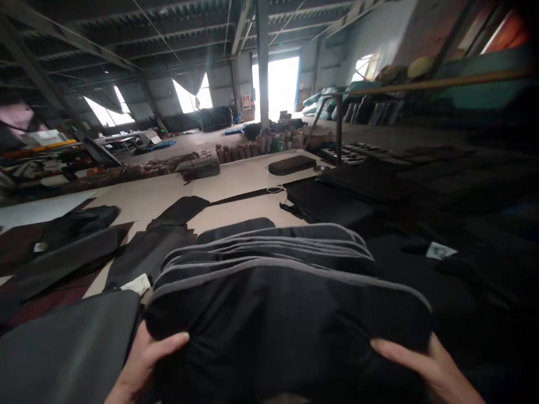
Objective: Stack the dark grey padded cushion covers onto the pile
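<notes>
A dim warehouse with a steel-truss roof and a bright doorway (281, 84) at twelve o'clock stretches behind a long pale worktable (236, 185), which is strewn with dark fabric pieces.

At six o'clock, nearest the camera, stands a stack of black padded panels with grey piping (278, 292), their edges fanned so that several grey rims show one behind another. The left hand (145, 359) grips the stack's near left corner, thumb laid over the front face; the right hand (425, 365) clasps the near right corner, fingers spread flat along the fabric. Both hands are closed on the stack, not clenched into fists.

At nine o'clock lie flat dark grey fabric sheets (63, 258), and a white label (137, 283) sits just beside the stack's left edge. At two o'clock a pile of black panels (337, 202) rests on the table, with a black pouch (291, 164) beyond it at one o'clock and a metal rail stand (339, 129) rising behind.

The likely trouble: the panels are held only at the two near corners, so the rear ones, already fanned, could slide apart or tip away toward twelve o'clock. The soft fabric sags in the middle, and a loosened grip might let inner panels slip out. The label could also be dragged along.
</notes>
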Action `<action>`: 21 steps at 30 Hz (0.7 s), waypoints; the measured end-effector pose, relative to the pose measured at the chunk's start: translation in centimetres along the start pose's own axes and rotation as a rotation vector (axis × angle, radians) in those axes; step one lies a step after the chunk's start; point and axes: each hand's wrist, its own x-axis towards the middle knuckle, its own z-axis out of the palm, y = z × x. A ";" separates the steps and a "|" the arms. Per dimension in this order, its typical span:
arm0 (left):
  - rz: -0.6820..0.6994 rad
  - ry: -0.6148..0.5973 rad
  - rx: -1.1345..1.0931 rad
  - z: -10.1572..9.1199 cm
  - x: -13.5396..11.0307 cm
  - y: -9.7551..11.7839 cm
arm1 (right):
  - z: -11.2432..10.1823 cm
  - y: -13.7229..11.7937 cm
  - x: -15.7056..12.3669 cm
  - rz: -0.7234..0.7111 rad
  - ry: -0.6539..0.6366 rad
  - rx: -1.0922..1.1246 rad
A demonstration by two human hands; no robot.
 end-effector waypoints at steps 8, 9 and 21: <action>-0.114 -0.179 0.255 -5.2 -0.5 -9.5 | 2.4 3.8 4.9 -0.217 -0.260 -0.186; -0.119 -0.200 0.230 -4.9 -0.8 -10.0 | 3.0 4.2 5.1 -0.243 -0.257 -0.200; -0.100 -0.216 0.252 -4.0 -1.2 -11.0 | 2.5 4.5 5.6 -0.256 -0.337 -0.317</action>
